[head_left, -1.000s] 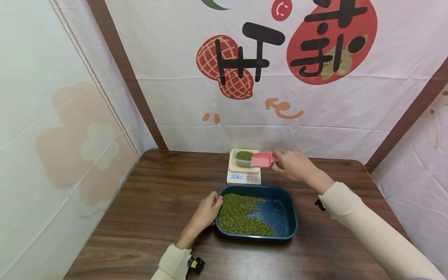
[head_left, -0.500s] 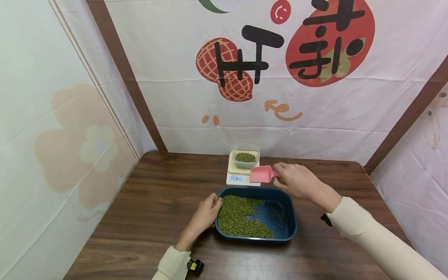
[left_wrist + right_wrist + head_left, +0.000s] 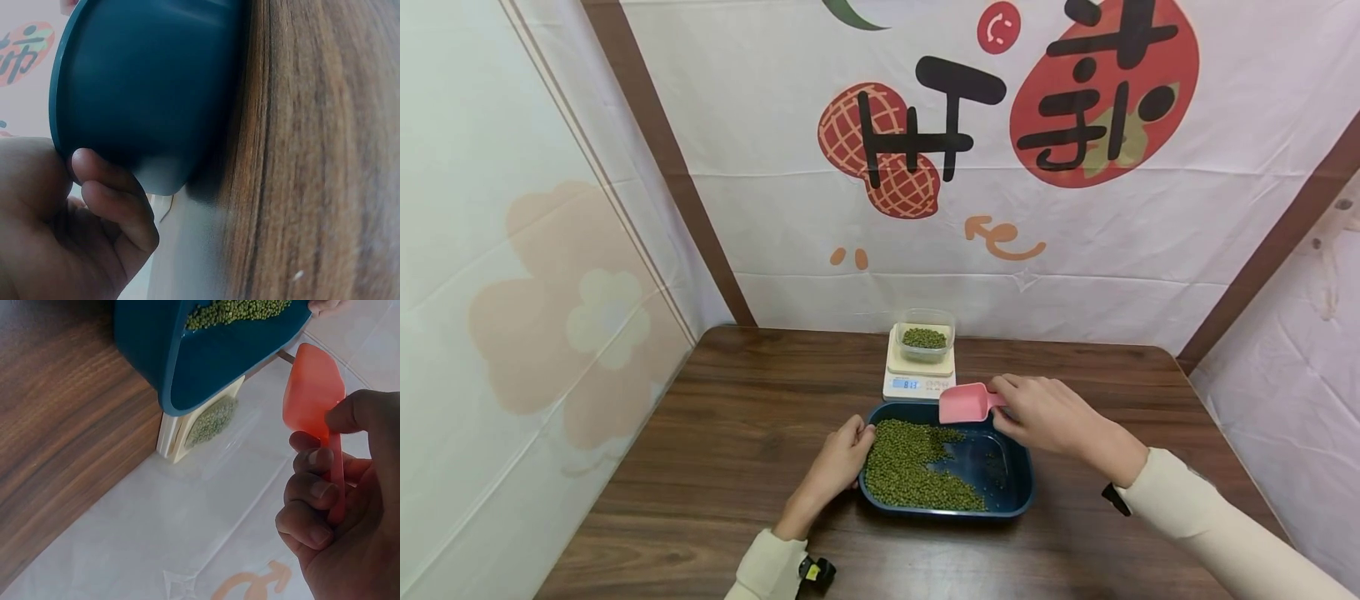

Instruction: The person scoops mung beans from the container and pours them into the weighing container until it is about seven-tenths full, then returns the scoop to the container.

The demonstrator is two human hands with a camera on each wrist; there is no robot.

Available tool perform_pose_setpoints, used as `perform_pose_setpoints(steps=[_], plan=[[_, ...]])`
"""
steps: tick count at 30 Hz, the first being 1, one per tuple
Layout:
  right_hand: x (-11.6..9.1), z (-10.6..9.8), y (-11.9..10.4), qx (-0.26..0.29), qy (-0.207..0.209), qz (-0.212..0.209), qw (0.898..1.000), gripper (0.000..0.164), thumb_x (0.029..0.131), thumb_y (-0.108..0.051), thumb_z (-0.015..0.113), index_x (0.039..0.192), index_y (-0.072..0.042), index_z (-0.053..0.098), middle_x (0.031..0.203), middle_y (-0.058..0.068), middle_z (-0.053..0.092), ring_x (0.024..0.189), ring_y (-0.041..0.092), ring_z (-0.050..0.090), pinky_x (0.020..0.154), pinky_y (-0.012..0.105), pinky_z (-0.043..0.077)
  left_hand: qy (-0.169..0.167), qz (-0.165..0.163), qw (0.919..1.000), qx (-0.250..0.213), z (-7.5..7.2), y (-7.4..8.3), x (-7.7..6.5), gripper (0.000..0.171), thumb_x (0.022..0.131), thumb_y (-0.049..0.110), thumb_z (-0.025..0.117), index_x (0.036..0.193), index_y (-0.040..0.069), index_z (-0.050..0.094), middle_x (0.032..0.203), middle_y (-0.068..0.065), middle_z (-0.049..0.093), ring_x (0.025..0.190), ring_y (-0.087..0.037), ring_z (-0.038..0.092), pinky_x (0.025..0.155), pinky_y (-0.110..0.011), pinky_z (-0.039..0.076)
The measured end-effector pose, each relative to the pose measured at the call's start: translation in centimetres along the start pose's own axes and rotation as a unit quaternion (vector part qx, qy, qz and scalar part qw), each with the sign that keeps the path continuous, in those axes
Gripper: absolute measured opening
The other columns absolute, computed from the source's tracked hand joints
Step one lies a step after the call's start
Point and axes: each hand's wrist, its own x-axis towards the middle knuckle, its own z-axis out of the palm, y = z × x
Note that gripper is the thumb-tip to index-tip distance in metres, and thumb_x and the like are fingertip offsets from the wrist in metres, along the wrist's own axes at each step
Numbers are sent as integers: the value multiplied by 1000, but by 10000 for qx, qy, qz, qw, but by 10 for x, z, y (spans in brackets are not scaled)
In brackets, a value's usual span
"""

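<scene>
My right hand (image 3: 1048, 417) grips the handle of a pink scoop (image 3: 964, 403), which hangs over the back rim of a dark blue tray (image 3: 1021, 467). In the right wrist view no beans show on the visible side of the scoop (image 3: 312, 387). Green mung beans (image 3: 906, 471) cover the tray's left part, with its bottom bare toward the right. My left hand (image 3: 837, 457) holds the tray's left rim, thumb on top and fingers curled beneath, as the left wrist view shows (image 3: 94, 219). Behind the tray, a clear plastic container (image 3: 925, 350) with some mung beans stands on a kitchen scale (image 3: 917, 385).
The brown wooden table (image 3: 760, 450) ends at a printed cloth backdrop (image 3: 775, 217) right behind the scale. Another cloth wall (image 3: 550, 375) stands on the left. The scale's lit display (image 3: 906, 384) appears to read 813, possibly with a decimal point.
My right hand has drawn the scoop back from beside the container, over the scale's front, to the tray's back rim. My left hand has stayed on the tray; the display reading looks unchanged.
</scene>
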Motion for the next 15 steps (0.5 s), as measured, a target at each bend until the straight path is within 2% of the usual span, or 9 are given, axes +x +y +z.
perform_pose_setpoints(steps=[7, 15], plan=[[-10, -1, -5, -25, -97, -72, 9999, 12, 86, -26, 60, 91, -17, 53, 69, -12, 40, 48, 5, 34, 42, 21, 21, -28, 26, 10000, 33, 0, -1, 0, 29, 106, 28, 39, 84, 9, 44, 56, -2, 42, 35, -16, 46, 33, -27, 44], [-22, -2, -6, -142, -336, -258, 9990, 14, 82, -23, 64, 91, -15, 57, 71, -11, 44, 49, 5, 36, 40, 21, 25, -44, -9, 10000, 5, 0, 0, 0, 29, 106, 28, 39, 84, 9, 44, 56, -2, 42, 36, -16, 47, 33, -27, 45]])
